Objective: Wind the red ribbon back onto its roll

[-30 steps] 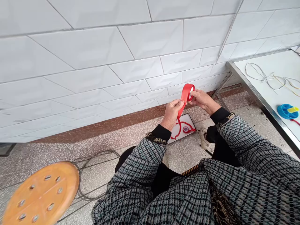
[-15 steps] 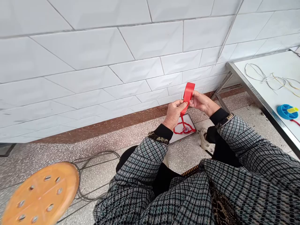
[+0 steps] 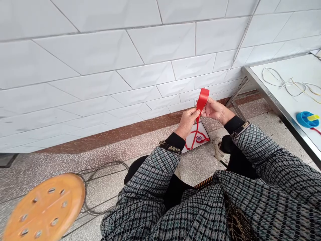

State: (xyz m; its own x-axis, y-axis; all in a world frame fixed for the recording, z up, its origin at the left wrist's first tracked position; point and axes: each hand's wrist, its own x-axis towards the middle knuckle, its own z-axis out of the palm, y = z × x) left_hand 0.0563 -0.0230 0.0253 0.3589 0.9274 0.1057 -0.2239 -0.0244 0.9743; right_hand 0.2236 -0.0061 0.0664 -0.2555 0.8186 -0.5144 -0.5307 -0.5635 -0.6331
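Observation:
My right hand (image 3: pixel 215 109) grips a roll of red tape (image 3: pixel 202 97), held edge-on in front of the white tiled wall. My left hand (image 3: pixel 187 122) pinches the loose strip of tape (image 3: pixel 195 132) just below the roll. That strip hangs down to a white tray (image 3: pixel 203 129) on the floor, where it lies in red loops around a small tape core (image 3: pixel 199 138). Both forearms are in grey checked sleeves.
A metal table (image 3: pixel 283 100) stands at the right with thin wires (image 3: pixel 286 82) and a blue plastic piece (image 3: pixel 306 119) on it. An orange stool seat (image 3: pixel 42 209) with holes is at the bottom left, over a wire frame (image 3: pixel 105 167). My shoe (image 3: pixel 219 150) rests beside the tray.
The roll has turned slightly and risen a little in my right hand. More strip has come off, and my left hand has slid along it near the roll.

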